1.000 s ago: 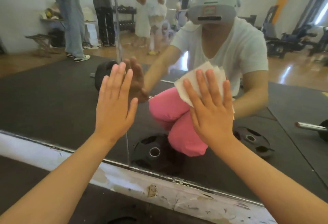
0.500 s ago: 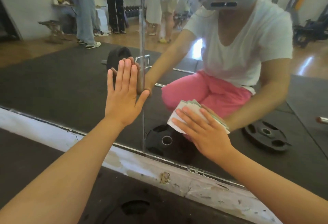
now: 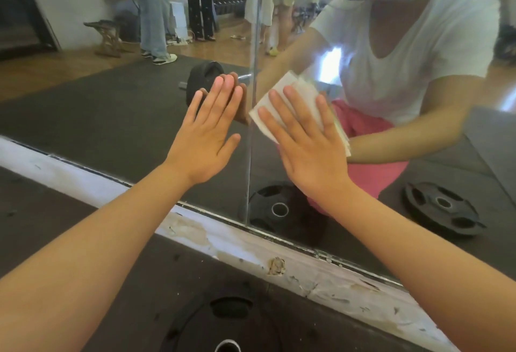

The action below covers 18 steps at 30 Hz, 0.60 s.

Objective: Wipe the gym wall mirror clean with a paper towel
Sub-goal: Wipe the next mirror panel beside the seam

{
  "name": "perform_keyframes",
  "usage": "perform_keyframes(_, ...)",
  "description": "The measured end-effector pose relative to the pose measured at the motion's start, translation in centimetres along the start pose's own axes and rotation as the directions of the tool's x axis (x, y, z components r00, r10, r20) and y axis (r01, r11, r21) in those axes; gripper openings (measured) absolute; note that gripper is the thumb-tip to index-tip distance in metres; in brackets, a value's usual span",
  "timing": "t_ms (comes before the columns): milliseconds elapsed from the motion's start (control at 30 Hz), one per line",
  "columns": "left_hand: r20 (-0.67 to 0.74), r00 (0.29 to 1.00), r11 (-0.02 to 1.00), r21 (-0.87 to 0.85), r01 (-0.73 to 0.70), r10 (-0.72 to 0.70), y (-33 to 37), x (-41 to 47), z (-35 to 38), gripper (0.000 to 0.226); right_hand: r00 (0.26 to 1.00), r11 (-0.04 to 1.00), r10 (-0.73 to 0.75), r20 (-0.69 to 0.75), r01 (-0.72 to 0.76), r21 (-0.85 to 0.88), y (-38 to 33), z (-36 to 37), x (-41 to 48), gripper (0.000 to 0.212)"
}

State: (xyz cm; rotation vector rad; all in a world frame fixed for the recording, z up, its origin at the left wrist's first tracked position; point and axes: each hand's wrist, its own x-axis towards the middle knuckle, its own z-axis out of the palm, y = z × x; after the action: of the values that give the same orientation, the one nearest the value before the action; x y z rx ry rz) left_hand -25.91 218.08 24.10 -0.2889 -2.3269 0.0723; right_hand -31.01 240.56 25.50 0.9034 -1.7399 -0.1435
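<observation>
Head view is looking down at a wall mirror that is filling most of the frame above a scuffed white strip, which is running diagonally from the left edge to the lower right. Both bare forearms are reaching in from the bottom corners.

The left hand, left of centre, is lying flat against the glass with its fingers straight and close together and its thumb spread to the right. It is holding nothing, and its reflection is meeting it fingertip to fingertip.

The right hand, just right of centre, is pressing a folded white paper towel against the mirror under an open palm. Its fingers are straight and slightly fanned, not curling round the paper. The towel is sitting just right of a vertical seam in the glass, with its corners sticking out above and to the left of the fingertips. The two hands are lying near each other on either side of the seam, not touching.

A dark weight plate is lying on the black floor at bottom centre. In the glass, the person's reflection in a white shirt and pink shorts is crouching at upper right. A reflected plate is showing at lower right, and several people's legs are standing along the top edge.
</observation>
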Motion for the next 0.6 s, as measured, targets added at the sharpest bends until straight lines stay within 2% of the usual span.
perform_keyframes(133,-0.009,0.999,0.998,0.057,-0.038,0.038,-0.4,0.0,-0.1,0.074,0.978,0.991,-0.124,0.169,0.131,-0.031,-3.2,1.6,-3.9,0.062)
perform_keyframes(333,-0.044,0.999,0.991,0.133,-0.001,0.007,0.1,0.4,1.3,0.086,0.91,0.955,-0.258,0.325,0.29,-0.055,-6.9,4.5,-8.7,0.069)
perform_keyframes(467,-0.091,0.996,0.987,0.162,0.024,-0.009,0.1,0.5,2.7,0.091,0.819,0.918,-0.343,0.46,0.397,-0.022,-8.9,5.8,-12.2,0.077)
perform_keyframes(600,-0.088,0.996,0.98,0.199,0.03,-0.013,-0.1,0.8,2.9,0.092,0.64,0.849,-0.452,0.622,0.522,0.079,-10.5,6.6,-14.8,0.086)
